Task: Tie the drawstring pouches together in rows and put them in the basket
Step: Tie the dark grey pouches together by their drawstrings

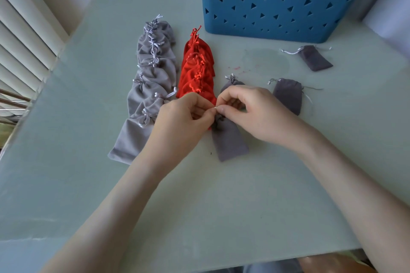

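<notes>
The left hand (184, 117) and right hand (250, 111) each pinch the cord (215, 107) with curled fingers, tips nearly meeting. The dark pouch (229, 139) lies on the table just below the pinch. Its long axis runs toward 5 o'clock, and both hands are equally near it. A second dark pouch (233, 83) peeks out at 12. I count four dark pouches: these two plus loose ones at 3 (288, 95) and 2 (315, 57). There is one red row (197, 73), one grey row (150, 86) and one basket (277, 0) at 1 o'clock.

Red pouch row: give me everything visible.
The red pouch row is a chain of shiny, satin-like drawstring pouches, overlapped and knotted cord to cord, lying flat on the table beside the light grey row. A cord loop sticks out at its far end, near the basket. The left hand hides its near end.
</notes>
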`<action>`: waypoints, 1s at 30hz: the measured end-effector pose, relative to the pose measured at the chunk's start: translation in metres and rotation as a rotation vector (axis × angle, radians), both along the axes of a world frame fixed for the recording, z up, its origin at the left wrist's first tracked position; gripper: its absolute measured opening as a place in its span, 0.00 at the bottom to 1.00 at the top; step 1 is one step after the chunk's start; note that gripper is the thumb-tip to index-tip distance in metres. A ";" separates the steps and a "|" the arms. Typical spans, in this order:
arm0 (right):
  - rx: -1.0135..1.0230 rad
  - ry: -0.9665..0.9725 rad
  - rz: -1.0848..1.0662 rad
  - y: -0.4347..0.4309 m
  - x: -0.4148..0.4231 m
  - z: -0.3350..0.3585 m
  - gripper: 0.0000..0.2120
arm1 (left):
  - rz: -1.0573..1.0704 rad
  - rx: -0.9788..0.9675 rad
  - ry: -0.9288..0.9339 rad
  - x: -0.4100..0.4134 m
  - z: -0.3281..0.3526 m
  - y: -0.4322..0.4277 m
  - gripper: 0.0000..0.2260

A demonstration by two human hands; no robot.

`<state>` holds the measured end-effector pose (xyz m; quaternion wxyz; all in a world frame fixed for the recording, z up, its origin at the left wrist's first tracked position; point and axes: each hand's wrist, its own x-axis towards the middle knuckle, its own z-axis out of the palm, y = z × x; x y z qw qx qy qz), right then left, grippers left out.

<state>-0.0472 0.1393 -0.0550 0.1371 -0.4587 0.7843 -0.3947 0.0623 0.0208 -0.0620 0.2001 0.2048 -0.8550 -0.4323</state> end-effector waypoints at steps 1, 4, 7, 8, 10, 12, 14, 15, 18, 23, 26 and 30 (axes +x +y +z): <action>0.004 -0.013 0.000 0.000 0.000 0.000 0.04 | 0.001 -0.013 0.008 0.000 0.000 0.000 0.03; 0.010 -0.058 0.003 0.000 -0.002 0.001 0.05 | 0.008 -0.032 0.080 0.000 -0.001 0.005 0.05; 0.000 -0.085 0.002 0.001 -0.002 0.002 0.05 | 0.005 -0.022 0.125 0.000 0.000 0.007 0.07; -0.004 -0.102 0.005 0.001 -0.002 0.002 0.05 | 0.001 -0.020 0.134 0.000 0.000 0.008 0.07; -0.003 -0.148 0.011 0.002 -0.003 0.002 0.05 | -0.005 -0.013 0.142 0.000 -0.001 0.008 0.08; 0.014 -0.169 0.007 0.002 -0.005 0.002 0.05 | 0.000 -0.010 0.147 0.000 -0.002 0.008 0.07; 0.030 -0.152 -0.012 0.003 -0.007 0.002 0.04 | -0.008 -0.004 0.161 0.000 -0.002 0.007 0.07; 0.030 -0.137 -0.023 0.004 -0.007 0.002 0.04 | -0.019 0.004 0.171 0.000 -0.002 0.006 0.07; 0.011 -0.114 -0.036 0.004 -0.008 0.002 0.06 | -0.045 -0.012 0.186 -0.001 -0.004 0.004 0.05; 0.002 -0.139 -0.025 0.003 -0.008 0.001 0.07 | -0.041 -0.084 0.193 -0.001 -0.004 0.004 0.05; -0.006 -0.104 -0.021 0.003 -0.007 0.003 0.08 | -0.057 -0.007 0.188 -0.001 -0.005 0.003 0.05; -0.008 -0.015 -0.024 0.004 -0.004 0.005 0.07 | -0.070 0.117 0.152 0.000 -0.003 0.001 0.05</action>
